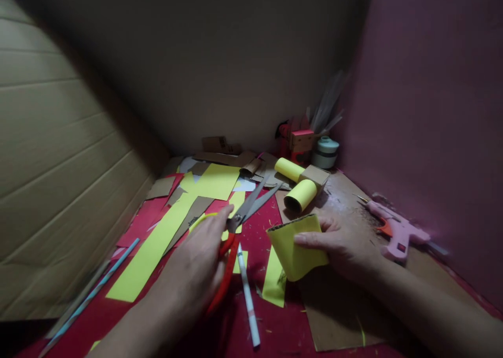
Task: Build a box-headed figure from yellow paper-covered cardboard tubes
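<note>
My left hand (pixel 198 261) is closed around the red handles of a pair of scissors (pixel 251 203), whose grey blades are spread apart and point away to the upper right. My right hand (pixel 346 245) grips a yellow paper-covered cardboard roll (pixel 294 245), thumb on its front, just right of the scissors. A white pen (pixel 248 297) lies on the red surface between my two forearms. A small yellow paper scrap (pixel 274 282) lies below the roll.
Two more yellow rolls joined to a cardboard block (pixel 302 185) sit behind. A pink glue gun (pixel 395 232) lies at right on brown cardboard (pixel 341 316). Yellow paper strips (pixel 157 242) and cardboard scraps cover the left. Cardboard walls enclose the space; a teal jar (pixel 326 152) stands in the corner.
</note>
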The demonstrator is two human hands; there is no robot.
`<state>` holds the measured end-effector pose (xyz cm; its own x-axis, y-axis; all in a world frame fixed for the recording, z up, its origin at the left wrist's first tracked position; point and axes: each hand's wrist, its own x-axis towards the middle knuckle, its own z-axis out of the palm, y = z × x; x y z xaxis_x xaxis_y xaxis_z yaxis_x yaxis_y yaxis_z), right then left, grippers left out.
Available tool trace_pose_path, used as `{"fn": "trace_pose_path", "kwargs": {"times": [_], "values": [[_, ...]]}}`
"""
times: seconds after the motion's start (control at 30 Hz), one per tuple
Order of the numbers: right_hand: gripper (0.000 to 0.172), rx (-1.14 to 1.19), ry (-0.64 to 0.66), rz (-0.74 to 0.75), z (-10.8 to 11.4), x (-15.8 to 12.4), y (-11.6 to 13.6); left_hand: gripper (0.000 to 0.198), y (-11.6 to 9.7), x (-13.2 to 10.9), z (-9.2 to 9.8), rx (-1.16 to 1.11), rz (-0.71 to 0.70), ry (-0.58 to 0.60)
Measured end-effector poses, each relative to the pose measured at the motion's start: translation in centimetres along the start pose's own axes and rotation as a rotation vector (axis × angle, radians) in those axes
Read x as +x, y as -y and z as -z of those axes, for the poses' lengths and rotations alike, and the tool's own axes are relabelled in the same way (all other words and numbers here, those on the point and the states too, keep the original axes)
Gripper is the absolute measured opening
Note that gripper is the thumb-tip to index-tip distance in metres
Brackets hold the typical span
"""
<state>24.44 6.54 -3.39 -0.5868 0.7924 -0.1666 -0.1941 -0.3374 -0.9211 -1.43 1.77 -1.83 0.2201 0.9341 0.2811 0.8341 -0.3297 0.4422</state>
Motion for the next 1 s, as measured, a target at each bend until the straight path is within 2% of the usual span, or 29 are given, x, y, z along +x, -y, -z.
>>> {"fn": "trace_pose_path", "kwargs": {"times": [0.13, 0.2, 0.27, 0.33, 0.4, 0.43, 0.47, 0.5, 0.57, 0.63, 0.7, 0.8, 0.9, 1.0], "values": [[0.021, 0.044, 0.002, 0.023, 0.0, 0.3, 0.2, 0.055, 2.1, 1.8, 1.0, 0.257, 0.213, 0.001], [0.026, 0.067, 0.028, 0.025, 0.1, 0.3, 0.1, 0.049, 3.6, 2.6, 1.2, 0.349, 0.321, 0.056], [0.029, 0.093, 0.075, 0.034, 0.1, 0.4, -0.1, 0.042, 4.8, 3.0, 1.4, 0.394, 0.358, 0.133], [0.029, 0.126, 0.132, 0.05, 0.1, 0.4, -0.2, 0.041, 4.9, 3.1, 1.7, 0.455, 0.356, 0.15], [0.029, 0.151, 0.182, 0.059, 0.0, 0.5, -0.3, 0.045, 3.8, 3.0, 2.2, 0.464, 0.306, 0.061], [0.028, 0.16, 0.198, 0.064, -0.1, 0.5, -0.2, 0.048, 2.9, 2.9, 2.4, 0.413, 0.268, -0.003], [0.027, 0.169, 0.211, 0.071, -0.2, 0.6, -0.2, 0.052, 1.7, 2.8, 2.5, 0.254, 0.238, -0.035], [0.026, 0.175, 0.221, 0.081, -0.2, 0.6, -0.1, 0.055, 0.3, 2.8, 2.5, 0.005, 0.231, 0.024], [0.025, 0.18, 0.233, 0.108, -0.3, 0.6, -0.1, 0.06, -2.3, 2.6, 2.1, -0.523, 0.204, 0.231], [0.026, 0.169, 0.252, 0.111, -0.2, 0.6, -0.1, 0.061, -4.3, 2.5, 1.3, -0.782, 0.186, 0.278], [0.029, 0.148, 0.262, 0.108, -0.1, 0.7, -0.1, 0.052, -5.3, 2.5, 0.3, -0.776, 0.089, 0.22], [0.041, 0.088, 0.267, 0.109, 0.0, 0.7, 0.3, 0.034, -5.2, 2.5, -0.7, -0.575, -0.133, 0.093], [0.073, -0.107, 0.236, 0.142, -0.2, 0.6, 1.1, 0.025, -4.7, 2.8, -1.2, -0.337, -0.375, -0.068], [0.105, -0.414, 0.072, 0.277, -0.5, 0.7, 1.5, 0.015, -4.5, 3.1, -1.4, -0.106, -0.536, -0.186]]}}
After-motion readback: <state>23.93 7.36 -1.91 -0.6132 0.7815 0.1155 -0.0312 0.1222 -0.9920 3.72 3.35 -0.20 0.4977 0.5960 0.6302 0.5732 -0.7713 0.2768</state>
